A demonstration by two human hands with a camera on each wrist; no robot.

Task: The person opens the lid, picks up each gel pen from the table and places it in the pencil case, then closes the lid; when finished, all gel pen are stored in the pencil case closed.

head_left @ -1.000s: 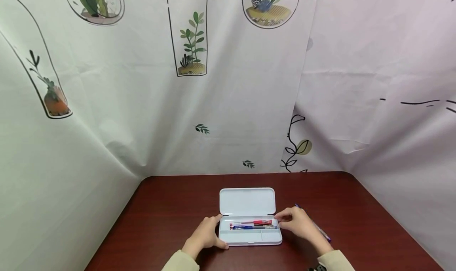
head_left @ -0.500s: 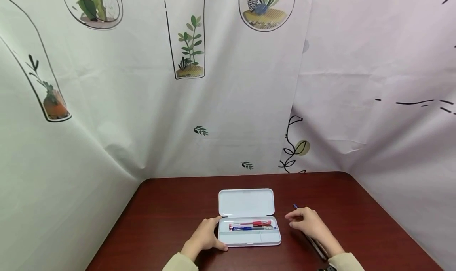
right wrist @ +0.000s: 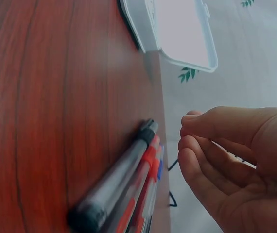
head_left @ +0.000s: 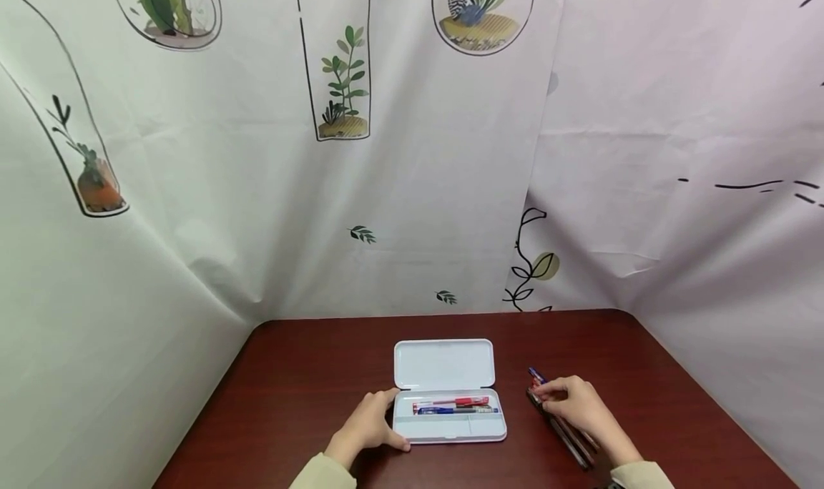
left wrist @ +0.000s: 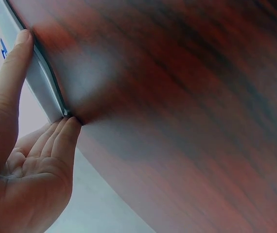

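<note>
Left hand (head_left: 368, 423) grips pencil case (head_left: 438, 429), lower centre; right hand (head_left: 577, 407) narrow, nothing held; nudged pens (head_left: 560, 433), lower right, may roll.

The right hand (head_left: 576, 405) has left the right edge of the pencil case (head_left: 431, 430) and now hangs farther right of it, near the black pen (head_left: 558, 430). This pen's far end and part of a red pen (head_left: 537, 381), earlier hidden, now show right of the case.

pencil case (right wrist: 184, 34) cropped in wrist views, black pen (right wrist: 115, 175) partly blurred
</note>
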